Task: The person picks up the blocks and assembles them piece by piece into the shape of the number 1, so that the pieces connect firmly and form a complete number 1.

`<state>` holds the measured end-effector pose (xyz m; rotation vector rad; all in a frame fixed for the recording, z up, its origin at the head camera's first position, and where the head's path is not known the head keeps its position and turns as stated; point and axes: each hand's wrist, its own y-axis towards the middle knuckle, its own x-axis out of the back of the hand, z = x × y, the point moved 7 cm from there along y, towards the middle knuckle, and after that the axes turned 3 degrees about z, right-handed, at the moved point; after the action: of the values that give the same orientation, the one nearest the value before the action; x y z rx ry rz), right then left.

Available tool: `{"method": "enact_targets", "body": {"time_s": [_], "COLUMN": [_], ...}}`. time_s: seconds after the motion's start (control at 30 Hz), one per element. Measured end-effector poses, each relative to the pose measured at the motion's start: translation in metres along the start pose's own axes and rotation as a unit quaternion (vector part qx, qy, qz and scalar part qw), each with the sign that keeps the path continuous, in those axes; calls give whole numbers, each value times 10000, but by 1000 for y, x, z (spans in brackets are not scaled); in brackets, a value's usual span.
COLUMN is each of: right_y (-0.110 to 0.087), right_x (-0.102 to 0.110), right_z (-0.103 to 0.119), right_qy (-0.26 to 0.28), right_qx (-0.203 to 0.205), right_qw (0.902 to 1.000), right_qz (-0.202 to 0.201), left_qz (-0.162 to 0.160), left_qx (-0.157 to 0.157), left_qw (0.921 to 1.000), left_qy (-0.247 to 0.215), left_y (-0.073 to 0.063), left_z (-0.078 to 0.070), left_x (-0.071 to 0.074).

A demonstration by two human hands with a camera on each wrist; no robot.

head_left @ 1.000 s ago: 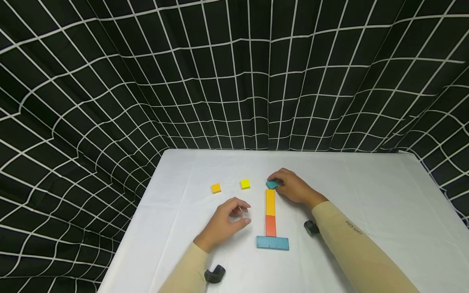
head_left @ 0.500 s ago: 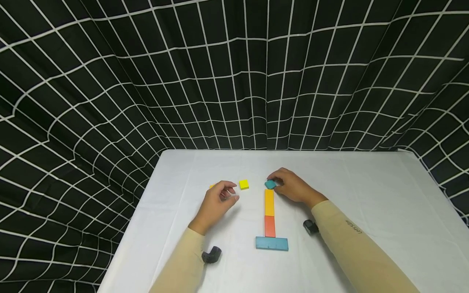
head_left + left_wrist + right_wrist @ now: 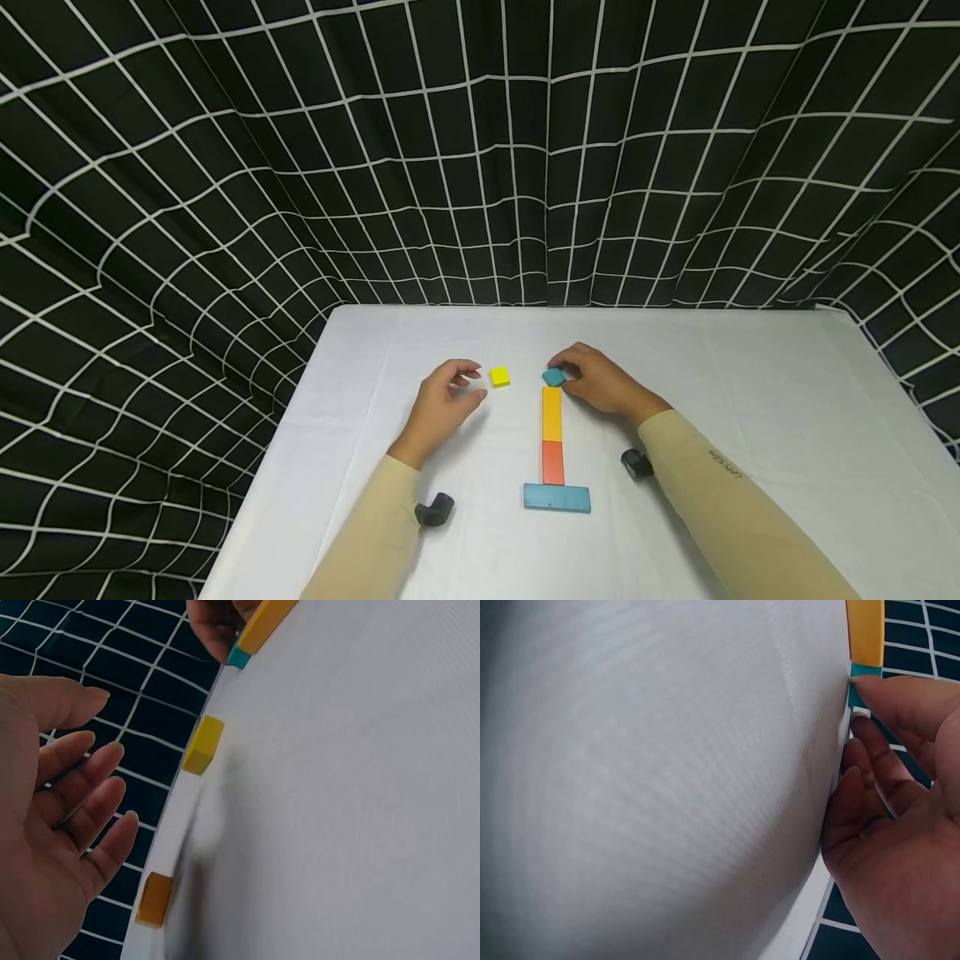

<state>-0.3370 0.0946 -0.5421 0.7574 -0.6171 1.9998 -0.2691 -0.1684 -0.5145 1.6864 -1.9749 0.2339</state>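
My right hand [image 3: 603, 385] pinches a small teal block [image 3: 553, 377] between thumb and fingers, at the far end of a column of blocks. Below the teal piece lies a long orange-yellow block [image 3: 551, 414], then a red block [image 3: 552, 462], then a wide blue block [image 3: 557, 497] set crosswise. Left of this column my left hand [image 3: 444, 408] hovers with fingers loosely bent, holding nothing. Just right of its fingertips sits a small yellow block [image 3: 500, 377]. A small orange block [image 3: 154, 900] shows in the left wrist view; in the head view the left hand hides it.
All the blocks lie on a white-covered table [image 3: 712, 375]. A dark curtain with a white grid [image 3: 480, 167] stands behind its far edge and along the sides. Black wrist devices [image 3: 435, 510] are worn on both forearms.
My left hand has moved forward and left, from beside the column to near the yellow block, covering the orange one in the head view. My right hand stays at the teal block.
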Motion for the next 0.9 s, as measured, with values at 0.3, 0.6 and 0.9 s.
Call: {"method": "enact_targets", "body": {"time_s": [0.3, 0.6, 0.9], "right_y": [-1, 0, -1], "right_x": [1, 0, 0], "right_z": [-2, -1, -3], "right_qy": [66, 78, 42], "right_qx": [53, 162, 109], "right_qw": [10000, 9998, 9999], "right_qz": [2, 28, 14], "left_qz": [24, -77, -192], "left_qx": [274, 792, 853], "left_qw": [9996, 9962, 9956], "left_qy": [-4, 349, 343], "left_y": [15, 25, 29], "left_z": [10, 19, 27], "left_x": [-25, -35, -37]}}
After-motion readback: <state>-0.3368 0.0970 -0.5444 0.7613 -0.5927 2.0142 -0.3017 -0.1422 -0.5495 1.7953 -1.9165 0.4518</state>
